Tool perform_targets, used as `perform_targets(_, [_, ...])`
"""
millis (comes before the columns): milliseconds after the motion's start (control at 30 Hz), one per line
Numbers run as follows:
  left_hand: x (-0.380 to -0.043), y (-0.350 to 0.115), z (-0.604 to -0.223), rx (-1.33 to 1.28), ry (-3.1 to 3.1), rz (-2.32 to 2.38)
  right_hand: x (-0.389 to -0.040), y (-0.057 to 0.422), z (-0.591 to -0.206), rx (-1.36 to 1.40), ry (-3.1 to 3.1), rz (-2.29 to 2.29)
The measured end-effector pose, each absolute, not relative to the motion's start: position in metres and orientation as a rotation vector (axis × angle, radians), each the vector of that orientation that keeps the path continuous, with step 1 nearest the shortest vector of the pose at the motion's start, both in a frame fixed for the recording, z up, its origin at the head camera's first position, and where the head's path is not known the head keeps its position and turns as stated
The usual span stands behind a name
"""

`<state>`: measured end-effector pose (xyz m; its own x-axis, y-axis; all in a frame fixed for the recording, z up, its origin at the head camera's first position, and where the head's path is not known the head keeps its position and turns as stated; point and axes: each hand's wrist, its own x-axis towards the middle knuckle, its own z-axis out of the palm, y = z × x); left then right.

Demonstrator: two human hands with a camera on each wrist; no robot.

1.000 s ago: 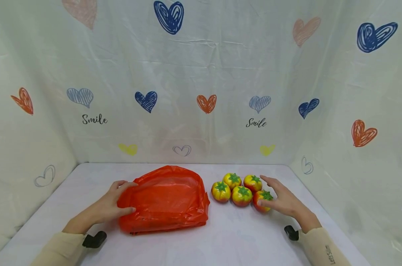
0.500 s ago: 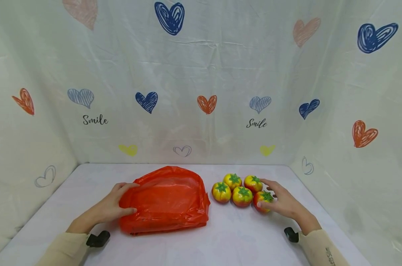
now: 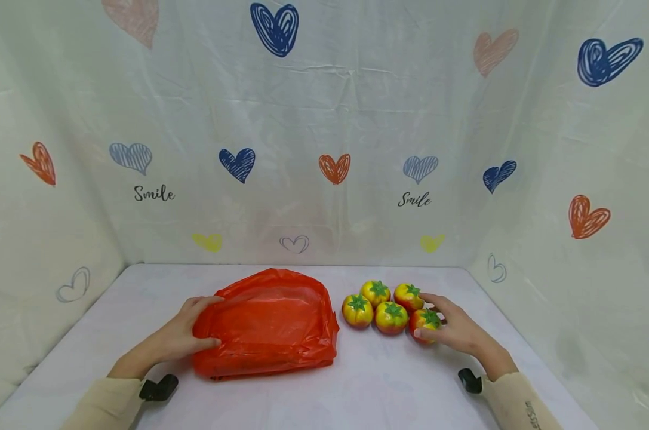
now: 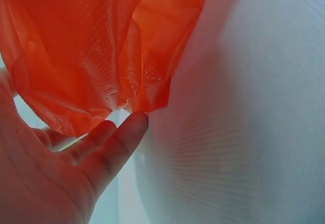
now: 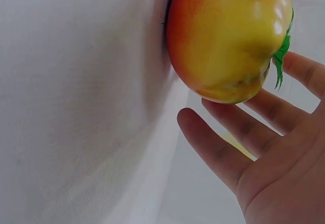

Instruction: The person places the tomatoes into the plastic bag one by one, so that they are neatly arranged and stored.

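Note:
A red plastic bag [image 3: 273,319] lies crumpled on the table, left of the middle. At its left side my left hand [image 3: 180,331] rests with thumb and fingers spread along the edge; in the left wrist view the extended fingertips [image 4: 133,125] are right at the bag's lower folds. To the right sit several yellow-and-red artificial tomatoes with green leafy tops. Around the front right tomato [image 3: 418,325] my right hand [image 3: 458,329] is spread, thumb on the near side. The right wrist view shows loosely extended fingers [image 5: 218,155] close beside that tomato [image 5: 228,36].
The other tomatoes, such as the front middle one [image 3: 391,319] and the far left one [image 3: 357,313], stand bunched close to it. A white table [image 3: 351,394] lies under everything, with a heart-printed curtain [image 3: 281,209] behind and at both sides.
My right hand's fingers have drawn in slightly closer around the front right tomato. The left hand has edged a little to the right at the bag; bag and tomatoes are where they were.

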<state>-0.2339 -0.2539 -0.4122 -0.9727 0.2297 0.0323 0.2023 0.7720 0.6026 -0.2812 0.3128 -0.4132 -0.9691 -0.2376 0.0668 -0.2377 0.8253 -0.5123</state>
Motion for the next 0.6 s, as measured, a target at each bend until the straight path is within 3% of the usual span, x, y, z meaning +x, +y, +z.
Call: perform_targets(600, [-0.2316, -0.2533, -0.4133, 0.378, 2.928, 0.986, -0.2801, 0.3138, -0.4135, 0.378, -3.0, 0.847])
